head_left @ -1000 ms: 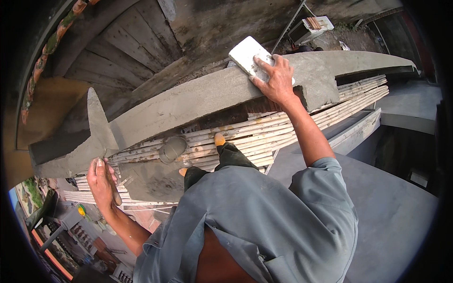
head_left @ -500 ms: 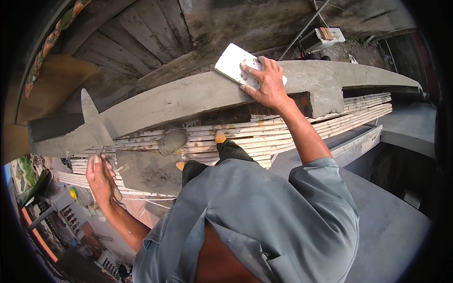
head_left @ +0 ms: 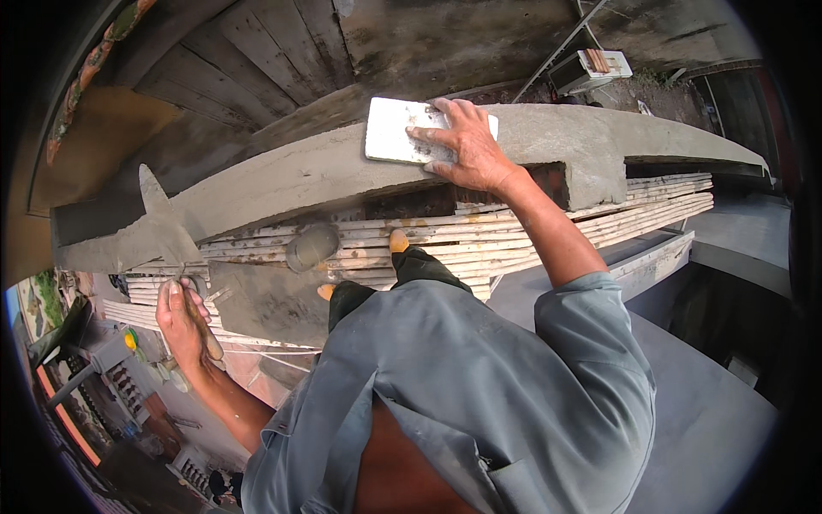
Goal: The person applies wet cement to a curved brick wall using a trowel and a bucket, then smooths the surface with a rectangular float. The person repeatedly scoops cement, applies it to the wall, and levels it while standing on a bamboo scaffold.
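My right hand (head_left: 473, 152) is closed on a white foam block (head_left: 387, 130), used flat against a wet grey cement ledge (head_left: 291, 178). Fingers lie over the block's top, and grey smears mark its face. At the lower left, my left hand (head_left: 178, 319) grips a trowel by its wooden handle (head_left: 211, 344); most of its blade is hidden or seen edge-on. Just beyond that hand, the ledge meets a crosspiece with a pointed upright end (head_left: 154, 193). A cement-smeared board (head_left: 261, 304) lies to the right of my left hand.
Under my feet runs a scaffold of pale poles (head_left: 514, 236). A round grey object (head_left: 313, 248) rests on it near my feet. Beyond the scaffold's left end is a drop to a lower yard (head_left: 175, 411). A grey slab (head_left: 693, 360) lies right.
My right hand has slid the foam block left along the ledge and turned it nearly level. My left hand with the trowel has hardly moved.
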A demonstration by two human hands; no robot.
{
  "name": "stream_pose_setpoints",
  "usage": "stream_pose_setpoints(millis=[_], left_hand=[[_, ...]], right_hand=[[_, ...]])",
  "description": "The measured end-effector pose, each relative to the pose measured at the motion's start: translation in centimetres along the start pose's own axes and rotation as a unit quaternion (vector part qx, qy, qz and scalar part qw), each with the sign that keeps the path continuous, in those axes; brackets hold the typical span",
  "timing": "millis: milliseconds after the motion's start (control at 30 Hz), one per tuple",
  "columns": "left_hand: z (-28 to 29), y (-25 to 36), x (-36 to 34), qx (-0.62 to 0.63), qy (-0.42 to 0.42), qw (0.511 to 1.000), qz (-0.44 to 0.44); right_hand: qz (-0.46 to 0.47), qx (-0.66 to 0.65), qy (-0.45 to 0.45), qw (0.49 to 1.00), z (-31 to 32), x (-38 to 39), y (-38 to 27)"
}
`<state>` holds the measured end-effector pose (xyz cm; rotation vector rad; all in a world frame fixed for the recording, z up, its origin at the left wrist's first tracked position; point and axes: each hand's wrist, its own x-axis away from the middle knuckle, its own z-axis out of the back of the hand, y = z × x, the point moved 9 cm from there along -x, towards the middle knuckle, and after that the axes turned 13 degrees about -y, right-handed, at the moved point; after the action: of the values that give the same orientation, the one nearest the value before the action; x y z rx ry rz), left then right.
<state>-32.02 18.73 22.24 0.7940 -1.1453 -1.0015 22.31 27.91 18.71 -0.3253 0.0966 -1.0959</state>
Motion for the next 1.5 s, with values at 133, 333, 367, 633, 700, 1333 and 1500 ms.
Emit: stream_pose_setpoints(millis=[133,333,367,633,700,1333,1500], left_hand=[[-0.7,1.6,-0.2,-0.045,-0.005,0.998,-0.033],[1.4,-0.4,0.7,0.005,0.012,0.999,-0.031],[1.9,-1.5,0.7,0.012,0.026,0.999,-0.02],[4.5,-5.7,2.9,0.017,0.082,0.996,0.018],[4.7,-6.0,3.2,0.016,0.098,0.995,0.024],[8.6,-11.4,4.3,0.009,0.166,0.983,0.074],[12.7,-15.4,8.6,0.049,0.227,0.968,0.094]], right_hand=[[-0.047,-0.001,-0.016,0.999,1.6,4.2,3.5],[-0.315,0.002,0.013,0.949,5.1,9.7,14.9],[-0.291,0.01,0.005,0.957,3.5,8.1,13.1],[0.055,-0.033,-0.03,0.997,-6.3,-10.9,-12.0],[0.097,-0.029,-0.067,0.993,-9.0,-15.2,-18.0],[-0.388,0.0,0.075,0.918,-0.2,8.8,13.8],[-0.213,0.011,0.049,0.976,-2.5,3.2,4.6]])
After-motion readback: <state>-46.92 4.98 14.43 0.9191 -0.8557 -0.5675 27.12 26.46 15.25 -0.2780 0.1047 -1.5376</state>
